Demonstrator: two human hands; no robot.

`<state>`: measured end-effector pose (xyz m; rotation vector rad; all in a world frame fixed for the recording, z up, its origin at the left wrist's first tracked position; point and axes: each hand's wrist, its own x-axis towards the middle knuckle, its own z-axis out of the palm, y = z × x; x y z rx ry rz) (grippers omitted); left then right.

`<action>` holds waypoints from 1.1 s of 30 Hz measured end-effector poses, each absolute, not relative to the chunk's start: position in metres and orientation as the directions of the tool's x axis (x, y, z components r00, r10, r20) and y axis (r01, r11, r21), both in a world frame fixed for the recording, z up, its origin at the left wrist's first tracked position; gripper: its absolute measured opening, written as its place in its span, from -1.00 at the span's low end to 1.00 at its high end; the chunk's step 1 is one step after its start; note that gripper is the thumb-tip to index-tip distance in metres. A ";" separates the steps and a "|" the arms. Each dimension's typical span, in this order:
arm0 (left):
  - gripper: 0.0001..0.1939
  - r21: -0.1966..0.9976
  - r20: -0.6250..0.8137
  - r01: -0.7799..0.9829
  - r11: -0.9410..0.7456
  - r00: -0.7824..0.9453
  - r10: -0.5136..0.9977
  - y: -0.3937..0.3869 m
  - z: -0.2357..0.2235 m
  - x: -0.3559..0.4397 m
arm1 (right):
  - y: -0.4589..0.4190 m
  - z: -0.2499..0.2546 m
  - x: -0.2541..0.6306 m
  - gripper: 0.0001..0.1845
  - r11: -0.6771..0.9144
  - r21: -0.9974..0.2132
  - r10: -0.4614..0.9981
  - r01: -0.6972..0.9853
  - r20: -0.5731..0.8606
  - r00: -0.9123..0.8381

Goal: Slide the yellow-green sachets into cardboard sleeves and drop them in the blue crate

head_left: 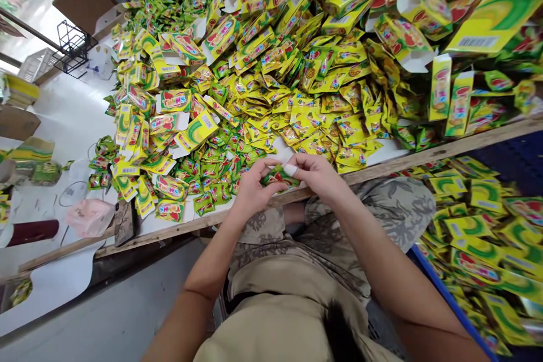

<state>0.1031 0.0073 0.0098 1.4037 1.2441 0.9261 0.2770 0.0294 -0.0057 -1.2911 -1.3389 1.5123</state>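
Note:
My left hand (255, 188) and my right hand (317, 175) meet at the table's front edge. Between them they grip a small green and red candy packet (280, 177), the fingertips of both pinching it. Something white shows at the right hand's fingers; I cannot make out whether it is a flap or a finger covering. Just beyond lie a heap of yellow candy sachets (311, 124) and, to the left, a heap of green candy sachets (218, 161). Printed yellow cartons (197, 132) lie on the heap, several with their flaps raised.
The wooden table edge (407, 157) runs in front of my lap. A blue crate (452, 300) full of yellow cartons stands at lower right. A phone (125, 223), a pink plastic bag (90, 218) and a black wire rack (73, 48) are at left.

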 end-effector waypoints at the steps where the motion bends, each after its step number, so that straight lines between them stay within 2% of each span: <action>1: -0.58 0.984 -0.098 0.162 0.071 0.166 0.981 0.007 0.007 0.103 | 0.031 -0.006 0.284 -0.69 -0.134 -0.971 0.979 0.197 -0.161 -0.128; 3: -0.63 0.987 -0.153 0.062 0.148 0.099 0.983 0.006 0.001 0.104 | 0.035 -0.007 0.295 -0.81 -0.019 -0.865 0.997 0.502 0.024 0.080; 5: -0.68 0.971 -0.227 -0.075 0.226 0.006 0.974 0.005 -0.002 0.106 | 0.039 -0.008 0.300 -0.80 0.010 -0.638 0.981 0.770 0.154 0.115; 7: -0.65 0.927 -0.307 -0.243 0.284 -0.059 0.950 0.006 -0.003 0.110 | 0.042 -0.012 0.301 -0.66 0.009 -0.447 0.986 0.894 0.153 0.067; 9: -0.59 0.884 -0.354 -0.364 0.294 -0.109 0.929 0.006 -0.001 0.114 | 0.043 -0.014 0.301 -0.62 0.018 -0.379 0.990 0.925 0.136 0.036; 11: -0.58 0.871 -0.360 -0.411 0.270 -0.160 0.919 0.006 0.000 0.115 | 0.041 -0.013 0.303 -0.70 0.050 -0.432 0.986 0.901 0.165 0.024; 14: -0.64 0.901 -0.305 -0.382 0.206 -0.220 0.927 0.004 -0.002 0.114 | 0.031 -0.002 0.303 -0.96 0.109 -0.694 0.981 0.712 0.191 0.036; 16: -0.68 0.939 -0.238 -0.305 0.158 -0.248 0.939 0.003 -0.006 0.114 | 0.022 0.007 0.296 -0.83 0.102 -0.895 0.995 0.435 0.099 -0.029; 17: -0.69 0.953 -0.210 -0.269 0.139 -0.253 0.944 0.001 -0.008 0.115 | 0.017 0.011 0.291 -0.76 0.068 -0.955 0.996 0.287 0.047 -0.082; 19: -0.69 0.960 -0.189 -0.249 0.127 -0.242 0.952 -0.001 -0.010 0.119 | 0.011 0.014 0.277 -0.66 -0.012 -0.997 0.990 0.073 -0.022 -0.141; 21: -0.66 0.947 -0.207 -0.288 0.142 -0.211 0.955 -0.003 -0.009 0.125 | 0.010 0.011 0.265 -0.58 -0.053 -0.998 0.994 -0.028 -0.050 -0.096; 24: -0.62 0.914 -0.263 -0.359 0.190 -0.167 0.950 -0.006 -0.002 0.131 | 0.012 0.000 0.258 -0.58 -0.048 -0.997 0.999 -0.067 -0.047 -0.022; 28: -0.56 0.873 -0.336 -0.411 0.261 -0.121 0.934 -0.006 0.007 0.132 | 0.011 -0.005 0.264 -0.69 0.035 -0.999 0.999 0.020 0.035 0.017; 31: -0.51 0.846 -0.398 -0.431 0.315 -0.116 0.910 -0.002 0.011 0.130 | 0.007 0.004 0.272 -0.82 0.204 -0.958 0.962 0.202 0.234 0.141; 33: -0.49 0.816 -0.466 -0.430 0.385 -0.096 0.880 0.002 0.013 0.128 | 0.005 0.010 0.276 -0.85 0.357 -0.867 0.896 0.347 0.423 0.134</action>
